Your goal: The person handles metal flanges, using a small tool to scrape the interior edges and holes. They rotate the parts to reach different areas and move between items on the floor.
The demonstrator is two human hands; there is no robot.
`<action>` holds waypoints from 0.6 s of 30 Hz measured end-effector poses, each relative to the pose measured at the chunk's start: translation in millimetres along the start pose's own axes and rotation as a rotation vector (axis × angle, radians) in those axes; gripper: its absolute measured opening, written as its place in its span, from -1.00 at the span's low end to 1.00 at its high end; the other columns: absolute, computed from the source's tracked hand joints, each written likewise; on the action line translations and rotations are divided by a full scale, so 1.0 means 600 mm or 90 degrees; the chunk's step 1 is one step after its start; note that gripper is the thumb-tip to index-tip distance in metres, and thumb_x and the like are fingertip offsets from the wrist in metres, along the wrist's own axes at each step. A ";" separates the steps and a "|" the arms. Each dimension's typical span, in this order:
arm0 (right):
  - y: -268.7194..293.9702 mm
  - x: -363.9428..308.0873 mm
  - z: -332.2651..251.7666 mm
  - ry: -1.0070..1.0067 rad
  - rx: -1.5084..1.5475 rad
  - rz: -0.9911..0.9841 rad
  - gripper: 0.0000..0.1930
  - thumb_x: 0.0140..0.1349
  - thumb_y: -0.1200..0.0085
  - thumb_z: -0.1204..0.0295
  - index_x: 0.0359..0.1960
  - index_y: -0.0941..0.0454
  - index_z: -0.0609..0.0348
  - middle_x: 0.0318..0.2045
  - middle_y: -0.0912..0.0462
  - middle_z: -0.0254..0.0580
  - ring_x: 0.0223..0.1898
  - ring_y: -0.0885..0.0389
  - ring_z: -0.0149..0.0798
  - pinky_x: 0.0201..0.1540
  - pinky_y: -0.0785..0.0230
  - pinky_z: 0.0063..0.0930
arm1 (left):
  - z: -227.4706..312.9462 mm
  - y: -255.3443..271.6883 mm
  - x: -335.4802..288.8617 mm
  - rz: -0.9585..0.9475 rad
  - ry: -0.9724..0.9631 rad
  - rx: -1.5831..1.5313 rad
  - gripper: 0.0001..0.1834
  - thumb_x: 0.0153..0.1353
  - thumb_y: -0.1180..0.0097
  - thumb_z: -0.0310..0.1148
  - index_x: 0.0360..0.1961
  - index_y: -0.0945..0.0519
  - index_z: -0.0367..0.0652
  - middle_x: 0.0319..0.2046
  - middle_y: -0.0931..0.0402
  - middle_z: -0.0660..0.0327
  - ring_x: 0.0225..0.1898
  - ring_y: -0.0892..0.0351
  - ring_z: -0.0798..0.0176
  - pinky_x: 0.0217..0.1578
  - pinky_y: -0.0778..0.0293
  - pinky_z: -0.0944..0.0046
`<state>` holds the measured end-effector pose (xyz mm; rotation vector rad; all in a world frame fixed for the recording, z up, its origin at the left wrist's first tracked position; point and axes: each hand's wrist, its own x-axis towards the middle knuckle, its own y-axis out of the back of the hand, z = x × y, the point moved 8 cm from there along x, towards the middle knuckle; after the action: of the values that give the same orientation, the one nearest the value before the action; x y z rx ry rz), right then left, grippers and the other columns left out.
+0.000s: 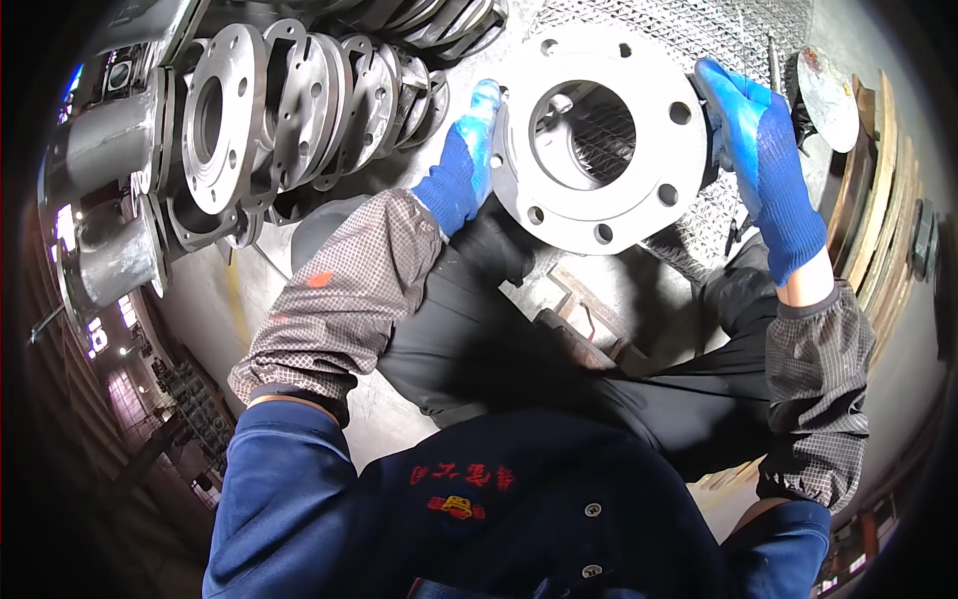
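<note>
A pale grey metal casting with a round flange (654,145) is held up in front of me, its bolt holes spaced around a wide central bore. Through the bore, the casting's hollow inside shows. My left hand (467,165), in a blue coated glove, grips the left side, with its thumb along the flange's edge and its other fingers hidden behind. On the opposite side my right hand (760,155), gloved the same way, holds the casting just behind the flange; its fingertips are partly hidden.
Several similar flanged castings (222,120) are stacked at the left. Behind the held casting lies a patterned metal mesh sheet (689,40). A round plate (828,100) and wooden boards (883,190) stand at the right. Between my legs a rusty metal piece (584,324) rests on the floor.
</note>
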<state>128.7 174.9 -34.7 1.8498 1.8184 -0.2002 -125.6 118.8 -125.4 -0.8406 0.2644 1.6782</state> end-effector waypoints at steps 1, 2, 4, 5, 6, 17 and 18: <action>-0.006 -0.010 -0.009 0.014 0.004 -0.013 -0.63 0.16 -0.06 0.14 -0.41 -0.56 0.29 -0.75 -0.38 -0.35 -0.74 -0.27 -0.52 -0.66 -0.15 -0.59 | -0.004 0.005 0.005 -0.007 0.018 -0.020 -0.44 0.30 0.22 0.05 0.09 -0.37 -0.20 -0.06 -0.48 0.15 -0.10 -0.51 0.26 -0.08 -0.47 0.28; -0.012 -0.019 -0.016 0.028 0.008 -0.026 -0.63 0.17 -0.07 0.15 -0.36 -0.58 0.29 -0.73 -0.41 -0.34 -0.74 -0.30 -0.52 -0.66 -0.18 -0.59 | -0.008 0.011 0.009 -0.013 0.036 -0.039 -0.45 0.32 0.23 0.02 0.08 -0.38 -0.23 -0.07 -0.49 0.16 -0.11 -0.52 0.26 -0.07 -0.47 0.26; -0.019 -0.032 -0.024 0.035 -0.002 -0.019 -0.64 0.18 -0.06 0.18 -0.26 -0.59 0.30 -0.72 -0.44 -0.34 -0.73 -0.34 -0.53 -0.65 -0.22 -0.62 | -0.007 0.014 0.013 -0.045 0.044 -0.048 -0.50 0.32 0.23 0.01 0.04 -0.42 -0.16 -0.10 -0.50 0.18 -0.14 -0.53 0.28 -0.10 -0.49 0.28; -0.023 -0.043 -0.034 0.068 0.009 -0.023 -0.64 0.18 -0.06 0.19 -0.24 -0.58 0.30 -0.72 -0.44 -0.35 -0.74 -0.34 -0.53 -0.66 -0.21 -0.63 | -0.008 0.020 0.013 -0.022 0.052 -0.037 -0.50 0.32 0.24 0.02 0.02 -0.43 -0.16 -0.13 -0.51 0.18 -0.15 -0.54 0.28 -0.12 -0.49 0.30; -0.026 -0.053 -0.044 0.100 0.021 -0.027 -0.64 0.19 -0.06 0.20 -0.22 -0.58 0.31 -0.73 -0.44 -0.35 -0.74 -0.34 -0.54 -0.66 -0.21 -0.63 | -0.009 0.025 0.012 0.001 0.058 -0.027 -0.50 0.31 0.24 0.02 0.00 -0.44 -0.17 -0.16 -0.52 0.18 -0.17 -0.54 0.29 -0.13 -0.49 0.31; -0.016 -0.082 -0.013 0.062 0.030 -0.021 -0.65 0.22 -0.03 0.27 -0.11 -0.52 0.33 -0.64 -0.47 -0.39 -0.73 -0.26 -0.60 -0.65 -0.14 -0.68 | -0.025 0.053 0.035 0.013 -0.016 0.053 -0.41 0.28 0.20 0.10 -0.01 -0.44 -0.23 -0.18 -0.53 0.09 -0.20 -0.56 0.25 -0.13 -0.54 0.26; -0.010 -0.075 -0.003 0.040 0.047 -0.008 -0.63 0.22 -0.03 0.25 -0.11 -0.52 0.33 -0.66 -0.45 -0.40 -0.73 -0.27 -0.60 -0.65 -0.14 -0.68 | -0.021 0.055 0.032 0.010 -0.053 0.098 -0.42 0.28 0.18 0.09 -0.03 -0.45 -0.24 -0.21 -0.53 0.12 -0.23 -0.54 0.29 -0.16 -0.52 0.29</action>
<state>119.1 135.5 -14.1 1.9159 1.8882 -0.2193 -152.2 116.2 -155.4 -0.6539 0.3394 1.6796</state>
